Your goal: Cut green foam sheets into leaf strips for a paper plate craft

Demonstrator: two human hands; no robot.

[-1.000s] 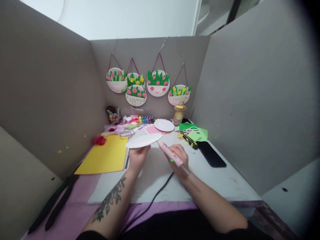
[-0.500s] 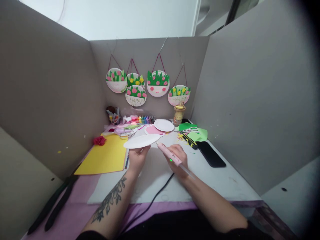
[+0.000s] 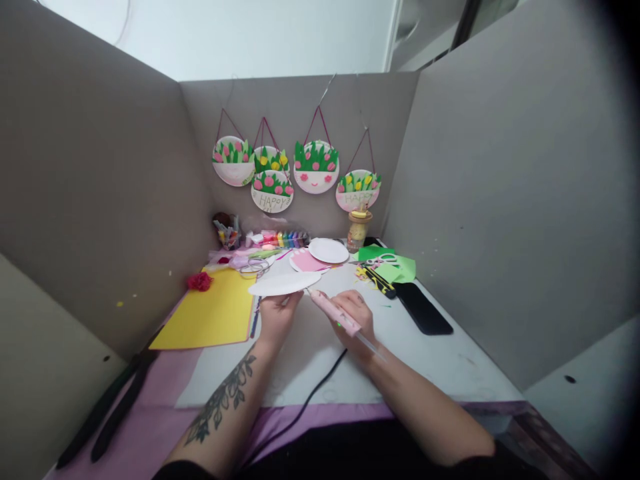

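Plate, paper, white (image 3: pixel 285 285): one, raised above the bench (image 3: pixel 440 367), tilted so that it shows nearly edge-on. Left hand (image 3: pixel 276 316) clamped on its near edge, from below.

Glue gun, pink (image 3: pixel 334 312): one, gripped in the right hand (image 3: pixel 361 319), fingers wrapped round it; green light lit. Nozzle just beside the plate's right-hand near edge; contact cannot be told. Clear glue stick (image 3: pixel 371 347) protruding from the rear. Black cord (image 3: pixel 320 383) running down over the bench's near edge.

Left side: yellow sheet (image 3: pixel 205 317), red yarn bundle (image 3: pixel 199 281) at its far end.

Centre, beyond the hands: second white plate (image 3: pixel 329 251), partly overlapping a pink piece (image 3: pixel 306 260).

Right side: green paper (image 3: pixel 406 268), with scissors (image 3: pixel 384 259) on it; black-and-yellow cutter (image 3: pixel 381 283); black phone (image 3: pixel 424 311) just beside the cutter.

Rear: pen holder (image 3: pixel 228 235), row of coloured packs (image 3: pixel 293 239), cup (image 3: pixel 357 231).

Back panel (image 3: pixel 300 100): five decorated plates (image 3: pixel 316 181), hung by cords, bearing paper flowers and leaves.
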